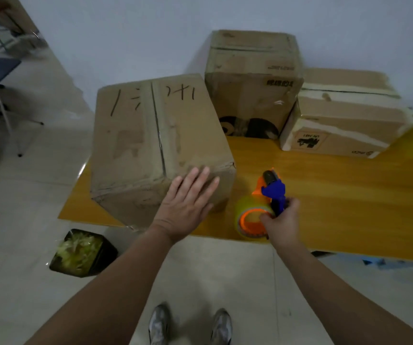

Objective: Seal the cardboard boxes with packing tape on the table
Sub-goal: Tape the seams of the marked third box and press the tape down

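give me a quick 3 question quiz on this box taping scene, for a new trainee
1. True or false: the person's left grip lies flat, fingers straight, on the near box.
2. What does the right grip hold? A) a marker B) the tape dispenser C) scissors
3. How many boxes stand on the table?

Key:
1. True.
2. B.
3. Three: the near box, the tall box behind it and the low taped box at the far right.
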A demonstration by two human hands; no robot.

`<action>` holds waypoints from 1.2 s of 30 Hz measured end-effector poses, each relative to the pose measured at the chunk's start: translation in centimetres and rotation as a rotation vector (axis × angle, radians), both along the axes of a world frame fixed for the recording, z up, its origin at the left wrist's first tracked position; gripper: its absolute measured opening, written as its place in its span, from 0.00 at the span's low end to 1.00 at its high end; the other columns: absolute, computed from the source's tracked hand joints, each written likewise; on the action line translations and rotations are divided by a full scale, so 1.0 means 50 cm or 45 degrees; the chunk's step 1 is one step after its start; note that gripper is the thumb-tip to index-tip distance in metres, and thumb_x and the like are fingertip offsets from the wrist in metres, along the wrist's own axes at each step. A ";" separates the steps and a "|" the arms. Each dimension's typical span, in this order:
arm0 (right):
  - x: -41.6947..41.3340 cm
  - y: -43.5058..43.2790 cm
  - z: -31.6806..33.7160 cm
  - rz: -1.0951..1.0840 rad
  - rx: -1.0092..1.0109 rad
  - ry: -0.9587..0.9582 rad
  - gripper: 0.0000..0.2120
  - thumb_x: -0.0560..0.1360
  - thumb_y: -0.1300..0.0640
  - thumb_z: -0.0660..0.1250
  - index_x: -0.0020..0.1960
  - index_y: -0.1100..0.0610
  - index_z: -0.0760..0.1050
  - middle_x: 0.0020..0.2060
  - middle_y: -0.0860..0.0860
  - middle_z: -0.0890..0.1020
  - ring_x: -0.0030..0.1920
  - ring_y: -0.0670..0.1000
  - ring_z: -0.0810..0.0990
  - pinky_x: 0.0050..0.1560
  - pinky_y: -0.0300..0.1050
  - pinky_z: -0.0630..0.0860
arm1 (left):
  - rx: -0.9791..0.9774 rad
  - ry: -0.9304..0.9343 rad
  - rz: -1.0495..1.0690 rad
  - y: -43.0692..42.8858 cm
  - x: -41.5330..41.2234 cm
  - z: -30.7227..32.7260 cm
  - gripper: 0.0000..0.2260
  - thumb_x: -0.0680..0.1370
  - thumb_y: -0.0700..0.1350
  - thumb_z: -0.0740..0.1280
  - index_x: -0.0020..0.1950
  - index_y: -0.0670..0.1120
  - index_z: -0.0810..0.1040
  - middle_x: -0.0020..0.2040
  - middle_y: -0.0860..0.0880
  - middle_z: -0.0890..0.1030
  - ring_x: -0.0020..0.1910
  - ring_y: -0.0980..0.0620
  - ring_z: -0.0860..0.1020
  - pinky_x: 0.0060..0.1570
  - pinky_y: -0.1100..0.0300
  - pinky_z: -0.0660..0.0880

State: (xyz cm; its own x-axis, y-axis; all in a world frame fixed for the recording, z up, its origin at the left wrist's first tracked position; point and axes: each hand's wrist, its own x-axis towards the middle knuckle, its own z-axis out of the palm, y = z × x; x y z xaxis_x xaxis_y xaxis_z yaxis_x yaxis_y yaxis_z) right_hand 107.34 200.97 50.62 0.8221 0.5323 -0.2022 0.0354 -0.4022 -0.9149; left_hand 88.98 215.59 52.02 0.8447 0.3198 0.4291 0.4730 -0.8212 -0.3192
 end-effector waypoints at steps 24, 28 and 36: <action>-0.193 0.072 0.157 0.360 0.208 -0.320 0.23 0.66 0.63 0.75 0.55 0.52 0.68 0.49 0.51 0.76 0.48 0.50 0.76 0.44 0.41 0.74 | -0.229 0.323 0.256 0.091 -0.125 0.150 0.36 0.77 0.58 0.61 0.77 0.43 0.49 0.76 0.44 0.57 0.73 0.44 0.57 0.70 0.49 0.56; -0.210 0.064 0.186 0.410 0.281 -0.327 0.27 0.66 0.65 0.75 0.58 0.47 0.67 0.51 0.49 0.77 0.52 0.50 0.78 0.45 0.43 0.78 | -0.749 -0.233 -0.062 0.077 -0.168 0.180 0.21 0.79 0.50 0.64 0.71 0.45 0.69 0.70 0.45 0.68 0.70 0.46 0.63 0.69 0.54 0.57; -0.277 0.113 0.237 0.534 0.348 -0.518 0.26 0.64 0.59 0.73 0.59 0.49 0.67 0.51 0.47 0.74 0.54 0.50 0.74 0.48 0.41 0.73 | -2.360 -0.747 0.211 0.056 -0.228 0.334 0.30 0.71 0.69 0.52 0.48 0.46 0.79 0.43 0.44 0.84 0.44 0.47 0.83 0.46 0.54 0.79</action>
State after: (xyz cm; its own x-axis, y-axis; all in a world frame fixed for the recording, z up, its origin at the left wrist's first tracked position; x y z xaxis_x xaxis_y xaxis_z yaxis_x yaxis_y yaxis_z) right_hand 93.48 206.62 62.46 0.5155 0.8131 0.2704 0.5047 -0.0331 -0.8626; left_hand 77.57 218.37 68.74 0.6643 0.6819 -0.3062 0.2773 0.1556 0.9481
